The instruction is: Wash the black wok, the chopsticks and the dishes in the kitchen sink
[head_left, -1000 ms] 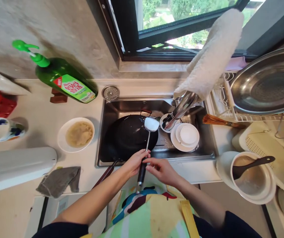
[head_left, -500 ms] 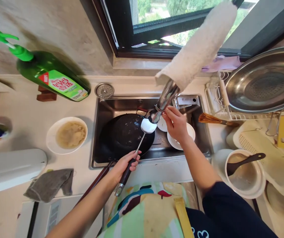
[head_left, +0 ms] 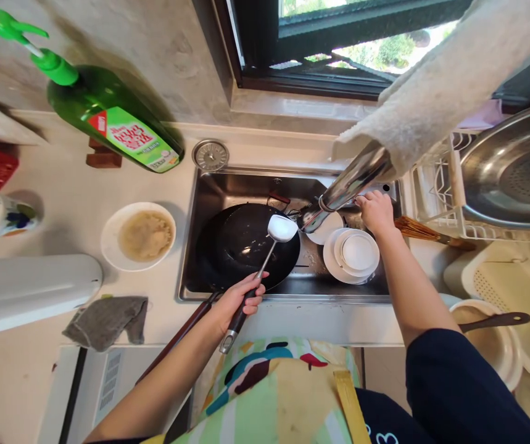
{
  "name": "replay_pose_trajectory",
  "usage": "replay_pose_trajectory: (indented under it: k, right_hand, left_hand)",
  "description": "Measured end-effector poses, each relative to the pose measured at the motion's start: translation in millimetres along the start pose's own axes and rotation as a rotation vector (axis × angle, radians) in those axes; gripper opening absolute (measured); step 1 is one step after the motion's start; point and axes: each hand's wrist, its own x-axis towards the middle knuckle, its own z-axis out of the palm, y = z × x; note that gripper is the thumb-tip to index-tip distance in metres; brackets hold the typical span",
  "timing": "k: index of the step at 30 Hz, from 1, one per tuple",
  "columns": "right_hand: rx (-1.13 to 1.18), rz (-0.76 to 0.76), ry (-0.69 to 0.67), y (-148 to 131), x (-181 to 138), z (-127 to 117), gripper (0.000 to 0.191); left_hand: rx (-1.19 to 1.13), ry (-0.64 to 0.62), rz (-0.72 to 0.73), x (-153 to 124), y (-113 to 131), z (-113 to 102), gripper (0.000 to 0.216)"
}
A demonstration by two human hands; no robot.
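Note:
My left hand (head_left: pixel 239 300) grips the dark handle of a metal ladle (head_left: pixel 281 228), whose bowl sits just under the faucet spout (head_left: pixel 339 192) above a black wok (head_left: pixel 244 245) in the sink (head_left: pixel 200 203). My right hand (head_left: pixel 376 211) reaches to the base of the faucet at the sink's back right corner, fingers curled on what looks like the tap lever, which is mostly hidden. White plates and a bowl (head_left: pixel 355 253) lie stacked in the sink's right half. A pale cloth (head_left: pixel 450 80) is draped over the faucet arm.
A green dish-soap bottle (head_left: pixel 111 120) and a drain strainer (head_left: pixel 210 154) stand behind the sink. A white bowl of brownish food (head_left: pixel 137 236) and a grey rag (head_left: pixel 107 320) lie to the left. A dish rack with a steel basin (head_left: pixel 514 172), a brush (head_left: pixel 424 233) and a pot with spoon (head_left: pixel 491 333) are right.
My right hand let go of the ladle handle, went up to the faucet spout, then moved right to the faucet base. The ladle stayed under the spout in my left hand.

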Motion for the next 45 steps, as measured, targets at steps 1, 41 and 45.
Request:
replay_pose_trajectory:
  k: [1,41,45]
  right_hand:
    - [-0.003,-0.001,0.006,-0.2,0.4,0.8,0.031]
    - [-0.059,0.172,-0.061,-56.7,10.5,-23.1,0.031]
    - [-0.059,0.188,0.022,-57.5,7.4,-22.8,0.033]
  left_hand:
    - [0.008,-0.005,0.005,-0.1,0.2,0.8,0.022]
    - [0.054,-0.060,-0.025,2.6,1.3,11.4,0.020]
    - [0.043,-0.060,-0.040,6.0,-0.9,5.1,0.022]
